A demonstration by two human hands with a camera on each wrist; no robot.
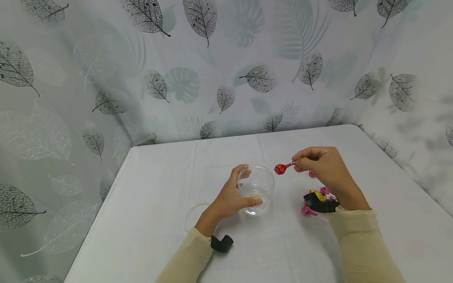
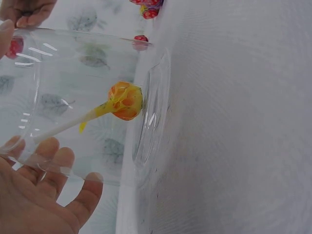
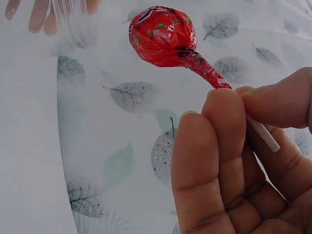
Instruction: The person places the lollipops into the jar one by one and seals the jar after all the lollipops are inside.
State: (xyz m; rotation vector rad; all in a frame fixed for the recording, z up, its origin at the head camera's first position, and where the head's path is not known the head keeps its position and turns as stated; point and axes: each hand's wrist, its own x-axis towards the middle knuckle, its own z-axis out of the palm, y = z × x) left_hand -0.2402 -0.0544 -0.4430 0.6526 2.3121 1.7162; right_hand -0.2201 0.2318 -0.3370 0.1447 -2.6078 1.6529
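A clear glass jar [image 1: 261, 182] stands near the middle of the white table, its mouth facing up. My left hand [image 1: 226, 198] grips it from the left, thumb in front and fingers round the far side. Inside the jar, the left wrist view shows a yellow-wrapped lollipop [image 2: 126, 100], head down near the base. To the right of the jar, my right hand [image 1: 323, 167] pinches a red-wrapped lollipop [image 3: 163, 36] by its stick between thumb and fingers. Its red head points left, a little beyond the jar's rim.
Several wrapped lollipops [image 1: 323, 192] lie in a pile under my right wrist, partly hidden by it. Another red lollipop [image 1: 311, 173] shows behind the right hand. A clear round lid [image 1: 187, 218] lies left of the jar. Leaf-patterned cloth [image 1: 212, 78] hangs behind the table.
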